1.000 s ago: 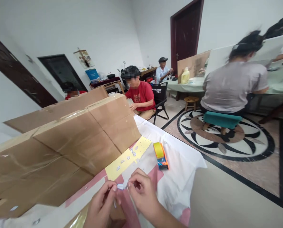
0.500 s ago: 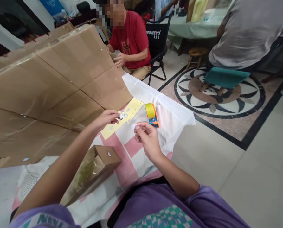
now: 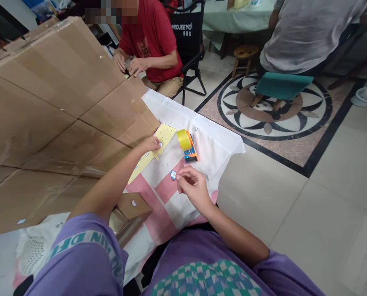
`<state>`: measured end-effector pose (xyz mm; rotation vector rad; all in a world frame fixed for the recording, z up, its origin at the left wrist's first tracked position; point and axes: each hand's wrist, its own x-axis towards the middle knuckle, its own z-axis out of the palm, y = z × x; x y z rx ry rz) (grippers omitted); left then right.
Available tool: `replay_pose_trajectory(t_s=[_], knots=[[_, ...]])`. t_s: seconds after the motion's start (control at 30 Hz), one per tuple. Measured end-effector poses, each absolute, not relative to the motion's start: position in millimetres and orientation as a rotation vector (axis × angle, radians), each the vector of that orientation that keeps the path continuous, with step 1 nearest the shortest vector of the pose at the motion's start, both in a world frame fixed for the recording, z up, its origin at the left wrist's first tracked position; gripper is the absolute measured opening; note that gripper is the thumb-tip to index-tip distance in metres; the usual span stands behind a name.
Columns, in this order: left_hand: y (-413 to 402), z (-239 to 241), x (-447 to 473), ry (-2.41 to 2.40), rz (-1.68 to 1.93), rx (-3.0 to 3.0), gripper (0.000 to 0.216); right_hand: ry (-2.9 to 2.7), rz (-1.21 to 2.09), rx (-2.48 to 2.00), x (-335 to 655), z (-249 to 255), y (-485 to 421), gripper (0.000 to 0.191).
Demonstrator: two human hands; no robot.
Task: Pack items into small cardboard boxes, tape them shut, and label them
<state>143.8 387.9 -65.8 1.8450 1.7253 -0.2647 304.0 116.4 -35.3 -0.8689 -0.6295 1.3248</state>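
Observation:
My left hand [image 3: 150, 144] reaches out over the yellow card [image 3: 154, 149] that lies against the big cardboard boxes [image 3: 56, 102]; its fingertips pinch a small white piece on the card. Several more white pieces dot the card. My right hand [image 3: 192, 186] hovers over the pink-and-white cloth [image 3: 171, 197] and pinches a small pale blue piece [image 3: 173, 175] between thumb and fingers. A yellow tape dispenser [image 3: 187, 144] lies just beyond my right hand.
A small open cardboard box [image 3: 128, 213] sits near my left elbow. A person in a red shirt [image 3: 149, 37] sits past the boxes by a black folding chair [image 3: 189, 45]. Another person in grey [image 3: 300, 33] sits on a teal stool [image 3: 280, 84].
The view has dropped from the room to the table. My hands, first together on one small piece, have parted: the left went out to the yellow card, the right stayed near with a piece.

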Motion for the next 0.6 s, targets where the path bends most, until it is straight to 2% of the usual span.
replay_pose_trajectory(t_s=[0.2, 0.33, 0.43, 0.6], knots=[[382, -63, 146, 1.821, -0.282, 2.061, 0.027, -0.635, 1.278, -0.85, 315, -28, 123, 0.029], [377, -50, 155, 1.859, -0.177, 2.135, 0.03, -0.607, 1.413, -0.753, 320, -20, 126, 0.03], [361, -29, 161, 1.783, -0.011, 2.203, 0.024, -0.573, 1.519, -0.699, 321, -16, 126, 0.03], [286, 28, 159, 1.426, 0.294, 2.251, 0.03, -0.591, 1.383, -0.806, 316, -8, 122, 0.031]])
